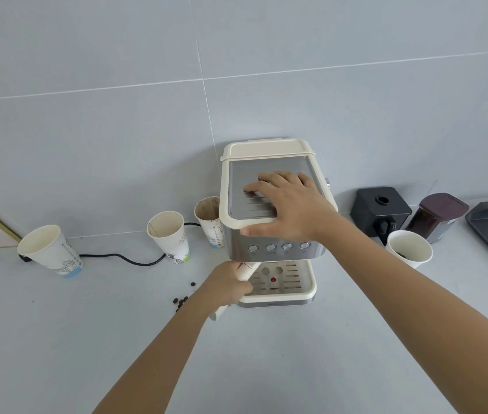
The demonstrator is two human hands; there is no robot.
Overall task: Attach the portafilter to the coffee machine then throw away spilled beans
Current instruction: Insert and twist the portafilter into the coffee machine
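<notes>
Now attaching — left hand (227,284) grips cream portafilter handle (247,271), right hand (284,204) flat, open atop cream-and-steel coffee machine (269,234); next likely twist-lock — dark spilled beans (182,300) wait.

left hand (227,286): bare, no rings | right hand (286,206): bare | forearms: sleeveless, no watch

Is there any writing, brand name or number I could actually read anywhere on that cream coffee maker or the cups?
None is legible.
Cream and steel coffee machine: a small mark on the drip tray's front edge, too blurred to read.
Icons under its four round buttons: too small to read.
Printed paper cups: line drawings and tiny print, unreadable.
</notes>
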